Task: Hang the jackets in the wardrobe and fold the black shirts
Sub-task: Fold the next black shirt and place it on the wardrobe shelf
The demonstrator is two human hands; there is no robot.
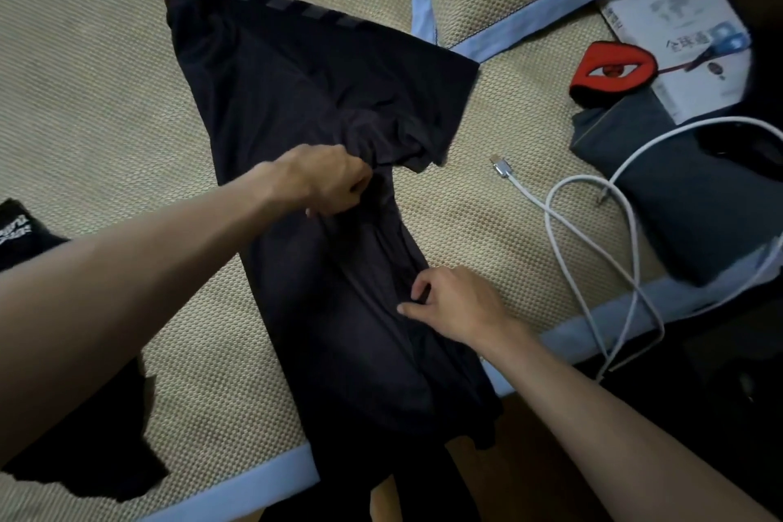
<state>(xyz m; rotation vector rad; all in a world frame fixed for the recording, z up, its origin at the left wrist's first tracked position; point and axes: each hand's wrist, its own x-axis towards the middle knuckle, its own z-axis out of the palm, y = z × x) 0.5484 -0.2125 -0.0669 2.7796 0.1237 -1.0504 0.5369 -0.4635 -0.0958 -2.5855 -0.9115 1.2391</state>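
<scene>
A black shirt (313, 97) lies spread lengthwise on the beige woven mat (84, 76), its hem hanging over the mat's near edge. My left hand (322, 178) grips a bunch of fabric near the armpit of the right sleeve. My right hand (453, 301) pinches the shirt's right side edge lower down. The sleeve lies flat toward the upper right. A second black garment (89, 445) with white print lies at the left, partly under my left forearm.
A white cable (593, 233) with a loose plug loops over the mat at the right. Beyond it sit a grey folded cloth (678, 199), a red and black eye-shaped item (610, 70) and a white book (678, 38). The mat's blue border (237, 492) runs along the near edge.
</scene>
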